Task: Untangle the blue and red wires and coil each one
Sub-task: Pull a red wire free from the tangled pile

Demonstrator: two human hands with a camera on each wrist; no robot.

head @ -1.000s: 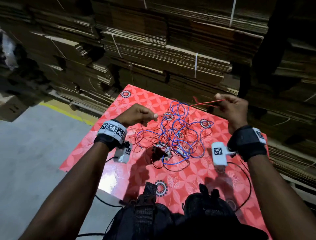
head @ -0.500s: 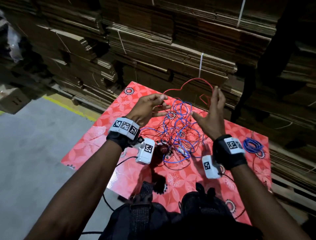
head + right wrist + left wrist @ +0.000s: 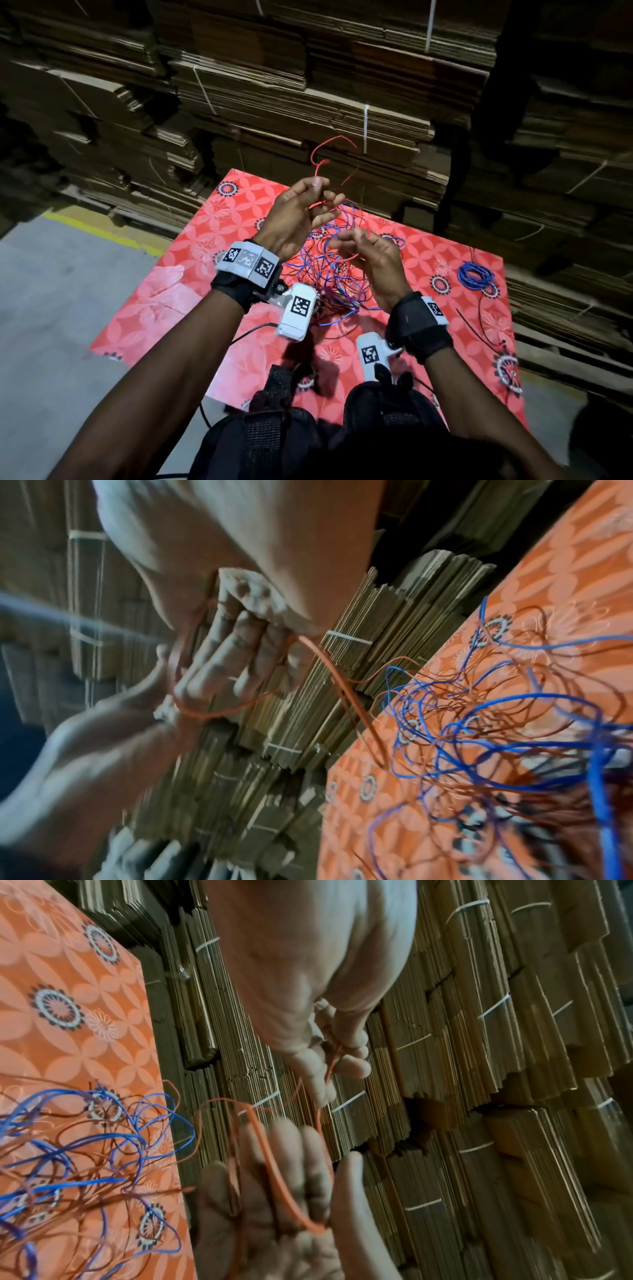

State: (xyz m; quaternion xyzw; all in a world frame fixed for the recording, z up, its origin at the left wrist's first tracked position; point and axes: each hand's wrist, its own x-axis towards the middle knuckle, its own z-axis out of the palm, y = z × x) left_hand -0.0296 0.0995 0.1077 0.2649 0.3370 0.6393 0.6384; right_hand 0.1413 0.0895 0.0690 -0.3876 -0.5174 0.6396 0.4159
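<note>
A tangle of blue and red wires (image 3: 337, 284) lies on the red patterned table (image 3: 164, 301). My left hand (image 3: 325, 198) is raised over the table's far side. It holds a strand of the red wire (image 3: 317, 154), whose free loop curls up above the fingers. In the left wrist view the red wire (image 3: 274, 1164) crosses the left hand's fingers (image 3: 284, 1150). My right hand (image 3: 356, 246) sits just nearer and lower and pinches the same red wire. The right wrist view shows the red wire (image 3: 329, 669) running from the left hand (image 3: 232, 653) down into the tangle (image 3: 496, 737).
A small coiled blue wire (image 3: 474, 275) lies at the table's right side, with a thin black cable (image 3: 479, 329) near it. Strapped stacks of flat cardboard (image 3: 308, 85) rise behind and to the right. Grey floor (image 3: 51, 308) lies to the left.
The hands were apart with the red wire stretched between them. They have since come close together above the tangle, and a loop of red wire has risen above the left hand.
</note>
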